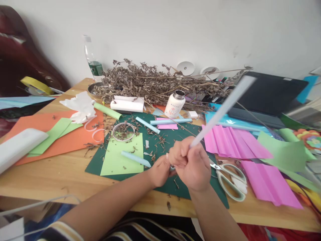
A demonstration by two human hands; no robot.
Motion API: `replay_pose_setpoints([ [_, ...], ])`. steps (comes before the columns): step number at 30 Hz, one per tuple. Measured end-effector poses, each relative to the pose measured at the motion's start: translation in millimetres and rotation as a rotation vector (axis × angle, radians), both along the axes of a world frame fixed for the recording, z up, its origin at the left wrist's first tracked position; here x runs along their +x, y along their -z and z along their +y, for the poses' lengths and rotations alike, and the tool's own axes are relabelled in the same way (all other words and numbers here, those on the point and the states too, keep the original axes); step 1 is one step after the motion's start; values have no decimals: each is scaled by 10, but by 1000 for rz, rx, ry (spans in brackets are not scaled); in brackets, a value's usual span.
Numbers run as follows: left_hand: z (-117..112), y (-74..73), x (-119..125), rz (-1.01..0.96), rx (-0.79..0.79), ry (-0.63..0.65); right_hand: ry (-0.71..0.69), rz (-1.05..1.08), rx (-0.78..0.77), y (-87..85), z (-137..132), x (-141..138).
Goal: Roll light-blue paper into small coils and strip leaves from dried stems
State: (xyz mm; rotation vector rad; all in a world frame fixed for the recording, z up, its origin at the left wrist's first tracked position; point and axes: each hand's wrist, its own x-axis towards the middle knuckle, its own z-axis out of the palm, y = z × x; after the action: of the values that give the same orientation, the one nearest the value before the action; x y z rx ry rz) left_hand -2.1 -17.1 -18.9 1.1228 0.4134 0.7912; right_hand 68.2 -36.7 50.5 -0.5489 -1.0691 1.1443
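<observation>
My right hand [192, 164] is closed around the lower end of a long pale rolled paper tube [224, 108] that slants up to the right, blurred by motion. My left hand [159, 170] is closed in a pinch at the tube's bottom end, touching the right hand. Both hands hover over a dark green sheet [173, 134] strewn with dry plant bits. Light blue paper rolls [136, 159] lie on the sheet just left of my hands.
Scissors [232, 179] lie right of my hands beside pink folded paper [235, 142]. A tape ring [123, 131], a light green sheet [122, 155], a white bottle [175, 104], dried branches [160, 82], a laptop [269, 92] and orange paper [75, 137] crowd the wooden table [62, 177].
</observation>
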Motion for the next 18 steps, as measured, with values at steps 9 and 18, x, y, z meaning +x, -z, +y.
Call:
replay_pose_setpoints([
  [9,65,7,-77,-53,191,225,438,-17,134,-318,-328,553],
  [18,66,-49,-92,-190,33,101,834,-195,206,349,-577,930],
])
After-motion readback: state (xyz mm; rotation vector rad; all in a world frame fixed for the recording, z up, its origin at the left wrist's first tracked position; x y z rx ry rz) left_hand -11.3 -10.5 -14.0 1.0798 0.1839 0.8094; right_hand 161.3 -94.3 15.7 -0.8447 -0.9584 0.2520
